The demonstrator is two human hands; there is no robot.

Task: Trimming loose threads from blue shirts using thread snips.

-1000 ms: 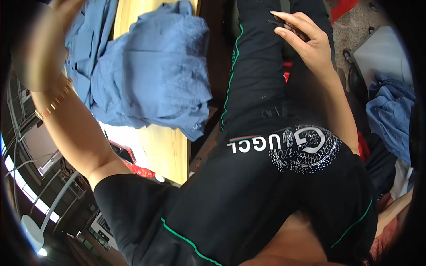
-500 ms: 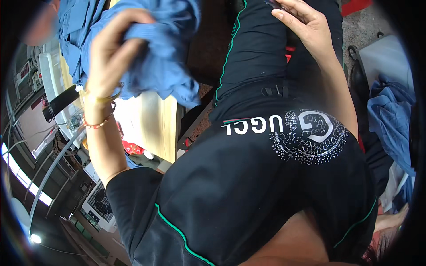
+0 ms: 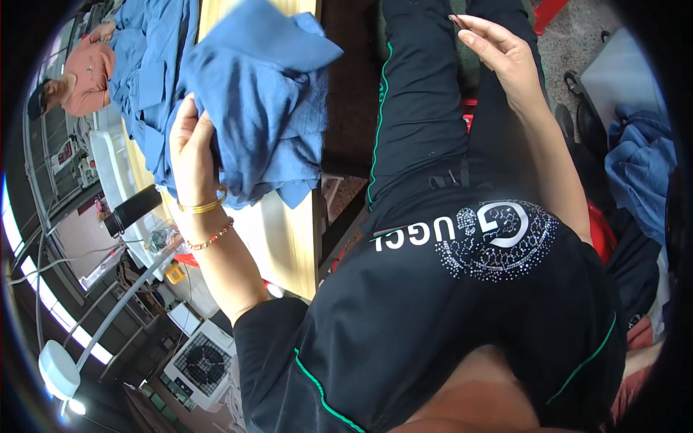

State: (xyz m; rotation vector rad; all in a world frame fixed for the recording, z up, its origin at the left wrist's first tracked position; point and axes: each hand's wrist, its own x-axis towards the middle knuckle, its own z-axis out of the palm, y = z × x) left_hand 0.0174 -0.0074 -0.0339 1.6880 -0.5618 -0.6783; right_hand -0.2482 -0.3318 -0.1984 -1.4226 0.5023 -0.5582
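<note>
A blue cloth garment [image 3: 260, 123] lies bunched over the wooden table [image 3: 307, 252] on my left, its upper flap blurred by motion. My left hand [image 3: 193, 155] grips the garment's near-left edge between thumb and fingers. Above my thighs, my right hand [image 3: 509, 61] is closed, with a thin dark tool [image 3: 457, 22] pinched at its fingertips; only a little of the tool shows, so its kind is unclear. Beside the gripped garment, more blue garments [image 3: 148, 65] are heaped along the table.
At far left stands a person in a pink shirt [image 3: 88, 72]. A black cylinder [image 3: 133, 211] is by my left wrist, and a white lamp [image 3: 59, 369] at lower left. On my right are a grey panel [image 3: 624, 79] and another blue garment [image 3: 639, 162].
The garment in my left hand has come down nearer the table and spread out, and my left hand has moved lower. My right hand has shifted slightly, still holding the tool.
</note>
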